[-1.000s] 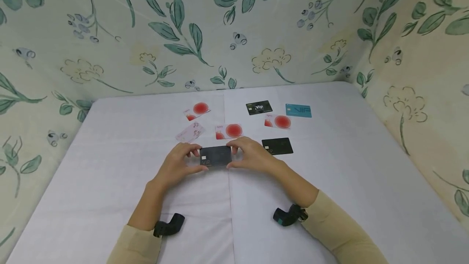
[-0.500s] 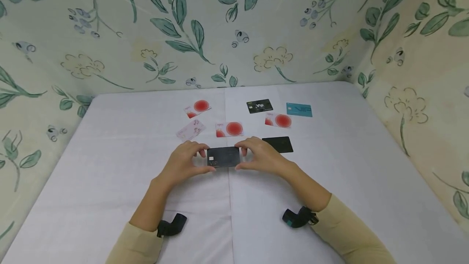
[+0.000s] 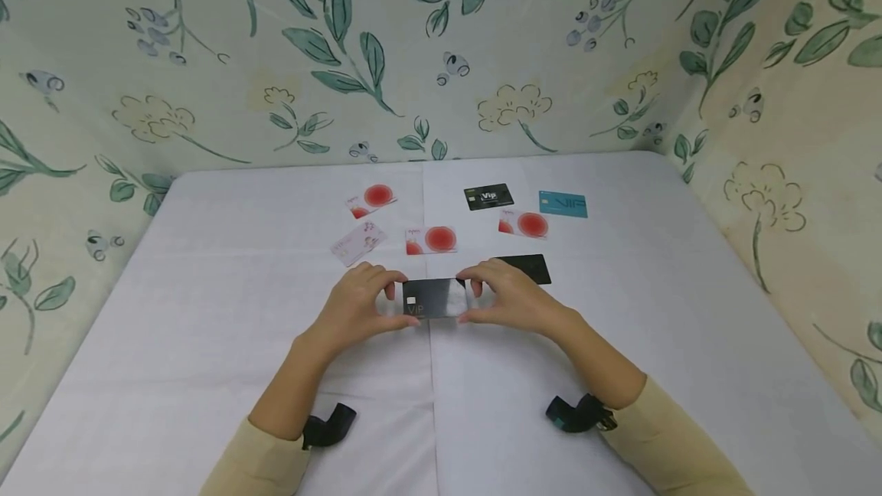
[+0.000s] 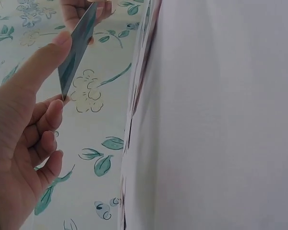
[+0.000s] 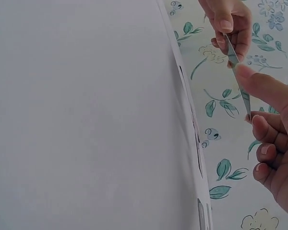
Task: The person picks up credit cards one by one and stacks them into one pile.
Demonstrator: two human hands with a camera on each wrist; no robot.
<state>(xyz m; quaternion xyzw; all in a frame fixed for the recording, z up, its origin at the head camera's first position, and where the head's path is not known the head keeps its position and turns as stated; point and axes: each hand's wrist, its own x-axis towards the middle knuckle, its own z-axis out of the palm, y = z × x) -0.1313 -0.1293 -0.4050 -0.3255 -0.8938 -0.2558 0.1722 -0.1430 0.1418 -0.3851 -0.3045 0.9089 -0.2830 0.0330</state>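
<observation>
A dark grey VIP card (image 3: 434, 299) is held up above the table between both hands, its printed face towards the head camera and a bright glare on its right part. My left hand (image 3: 358, 305) pinches its left end between thumb and fingers. The right end is pinched the same way by my right hand (image 3: 513, 297). In the left wrist view the card (image 4: 78, 50) shows nearly edge-on, raised off the tabletop. Close behind the right hand lies a black card (image 3: 534, 269), partly covered by that hand.
On the white-covered table (image 3: 172, 312) lie a pink card (image 3: 358, 243), several cards with red circles, such as the middle one (image 3: 431, 239), a black Vip card (image 3: 488, 197) and a blue card (image 3: 563, 203). A floral curtain (image 3: 386, 60) hangs behind and at the right.
Both hands have moved to the right and slightly nearer with the grey card between them. A bright glare now shows on it. The other cards lie as before; the view has tilted slightly.
</observation>
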